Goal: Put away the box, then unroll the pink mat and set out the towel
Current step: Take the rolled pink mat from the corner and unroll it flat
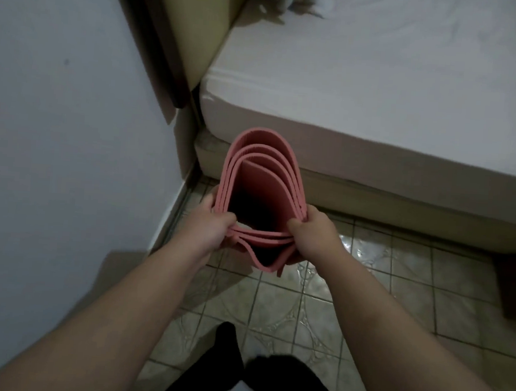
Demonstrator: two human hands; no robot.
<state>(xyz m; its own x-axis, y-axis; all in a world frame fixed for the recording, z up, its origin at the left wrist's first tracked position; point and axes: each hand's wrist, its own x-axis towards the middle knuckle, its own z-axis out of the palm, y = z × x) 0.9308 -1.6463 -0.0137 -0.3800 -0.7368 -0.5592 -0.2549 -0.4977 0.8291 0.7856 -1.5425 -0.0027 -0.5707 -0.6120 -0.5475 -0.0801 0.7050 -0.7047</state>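
The pink mat (261, 177) is held between both hands above the tiled floor (350, 293), loosely rolled, with its open end facing the camera and the coiled layers visible. The left hand (210, 225) is closed on the left side of the roll, thumb pressed over the layer edges. The right hand (316, 233) is closed on the right side, thumb likewise over the edges. A loose outer flap hangs below the hands, between the wrists. Ahead of the hands, beyond the roll, stands a bed with a white fitted sheet (380, 81). To the left of the left hand runs a white wall (57, 120).
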